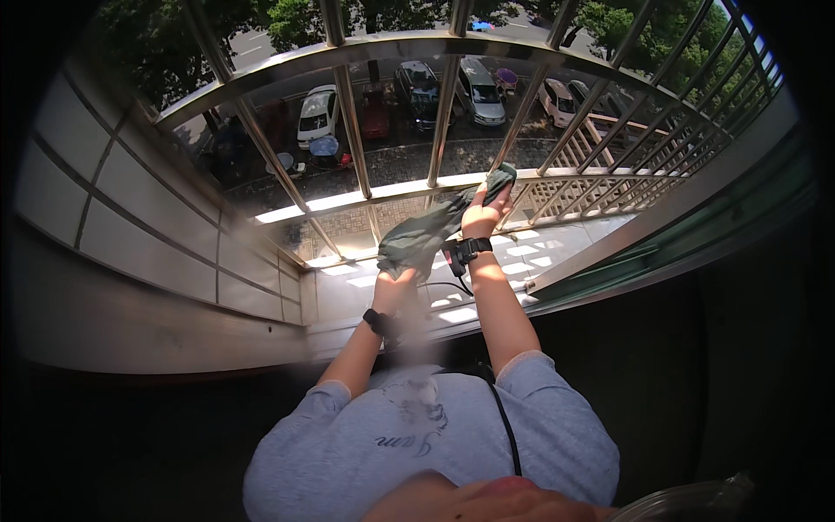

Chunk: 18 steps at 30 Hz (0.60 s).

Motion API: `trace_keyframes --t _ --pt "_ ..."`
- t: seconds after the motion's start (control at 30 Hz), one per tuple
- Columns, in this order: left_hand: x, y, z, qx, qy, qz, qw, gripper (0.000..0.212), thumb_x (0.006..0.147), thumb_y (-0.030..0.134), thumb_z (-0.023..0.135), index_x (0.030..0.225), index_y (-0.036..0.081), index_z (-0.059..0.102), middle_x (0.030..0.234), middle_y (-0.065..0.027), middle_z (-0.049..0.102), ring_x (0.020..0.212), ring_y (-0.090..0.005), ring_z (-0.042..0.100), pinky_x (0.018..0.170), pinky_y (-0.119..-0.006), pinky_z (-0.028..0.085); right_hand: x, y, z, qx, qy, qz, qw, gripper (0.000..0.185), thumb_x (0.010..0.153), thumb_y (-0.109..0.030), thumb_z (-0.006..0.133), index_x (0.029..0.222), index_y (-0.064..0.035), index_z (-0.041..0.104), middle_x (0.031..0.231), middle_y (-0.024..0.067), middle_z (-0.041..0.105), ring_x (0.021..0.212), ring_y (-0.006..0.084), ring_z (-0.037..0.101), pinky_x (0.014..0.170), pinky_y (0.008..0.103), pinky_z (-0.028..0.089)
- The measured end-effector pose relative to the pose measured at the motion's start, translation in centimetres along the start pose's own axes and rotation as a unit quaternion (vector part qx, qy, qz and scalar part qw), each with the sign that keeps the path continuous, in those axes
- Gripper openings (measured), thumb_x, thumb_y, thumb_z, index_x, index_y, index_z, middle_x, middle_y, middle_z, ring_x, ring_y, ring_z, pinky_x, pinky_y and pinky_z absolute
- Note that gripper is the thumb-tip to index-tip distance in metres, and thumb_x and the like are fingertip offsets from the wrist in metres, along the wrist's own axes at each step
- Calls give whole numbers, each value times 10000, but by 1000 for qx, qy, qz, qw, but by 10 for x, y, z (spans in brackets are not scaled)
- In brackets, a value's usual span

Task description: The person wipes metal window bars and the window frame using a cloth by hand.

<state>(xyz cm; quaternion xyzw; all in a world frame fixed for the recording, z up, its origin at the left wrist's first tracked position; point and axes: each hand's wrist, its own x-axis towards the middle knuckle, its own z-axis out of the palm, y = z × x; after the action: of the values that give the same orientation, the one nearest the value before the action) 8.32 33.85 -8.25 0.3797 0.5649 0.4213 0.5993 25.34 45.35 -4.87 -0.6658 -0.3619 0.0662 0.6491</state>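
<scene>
A dark grey-green cloth (421, 235) stretches between my two hands. My left hand (394, 287) grips its nearer, lower end above the tiled sill; a hazy blur partly covers this hand. Farther out, my right hand (484, 212) is shut on the bunched other end. That end lies at an upright metal bar (516, 127) of the window guard, just by its lower rail (404, 202). Whether the cloth goes all the way around the bar cannot be seen. Each wrist wears a black band, and a small device with a cable hangs at the right one.
White wall tiles (150, 215) border the left. A sliding window frame (587, 254) slants along the right. Beneath my hands runs a sunlit tiled sill (346, 297). Beyond the bars, far below, are parked cars (481, 94), paving and trees. A black cable (505, 417) crosses my shirt.
</scene>
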Motion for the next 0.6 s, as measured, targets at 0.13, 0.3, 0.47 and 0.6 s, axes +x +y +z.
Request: trace_keyframes --t 0.13,0.3,0.47,0.6 --pt "-3 7 5 -75 10 96 993 175 799 86 615 957 12 598 825 -4 609 702 -89 551 576 -226 437 25 5 -24 -60 -60 -45 995 552 811 -135 610 1294 -16 369 1181 216 358 1059 350 430 929 375 371" --pt "-2 34 42 3 -133 76 988 282 785 70 627 1054 15 562 864 -42 622 698 -112 572 606 -249 466 78 -4 -49 -220 -31 -94 970 489 750 -57 575 1218 -106 442 1143 182 340 907 343 539 817 399 465" --pt "-2 36 52 20 -138 196 971 193 774 90 552 947 23 604 759 -79 617 719 -156 584 624 -308 461 88 -35 -47 -321 -234 -68 915 423 731 -167 613 1145 -143 533 1179 188 411 952 370 556 844 405 463" --pt "0 25 45 30 -138 141 980 173 768 79 563 924 13 593 814 -78 594 732 -185 562 665 -318 452 98 -32 -54 -316 -250 -59 913 437 744 -165 621 1172 -164 529 1190 186 422 1000 371 537 879 399 446"
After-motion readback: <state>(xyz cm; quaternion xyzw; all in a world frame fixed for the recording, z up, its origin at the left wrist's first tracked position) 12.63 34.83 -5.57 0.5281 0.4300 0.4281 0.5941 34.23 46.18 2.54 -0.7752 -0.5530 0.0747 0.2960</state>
